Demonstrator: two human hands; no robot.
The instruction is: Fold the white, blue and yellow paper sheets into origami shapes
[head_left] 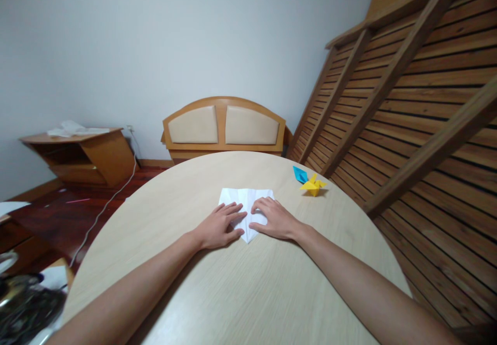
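Note:
A white sheet of paper [248, 198], folded to a point at its near end, lies on the round table. Creases run down its middle. My left hand [222, 226] rests on the left part of the paper with its fingers spread. On the right part lies my right hand [275, 218], fingers curved and apart, thumb and fingertips touching the sheet. Neither hand grips the paper. Parts of the sheet are hidden under both hands.
A yellow origami bird [312, 185] and a blue folded paper piece [300, 174] sit at the right back of the round table [186, 189]. Wooden slats [411, 127] lean along the right. Beyond the table stands a headboard [221, 127]; a low cabinet [104, 153] is at left.

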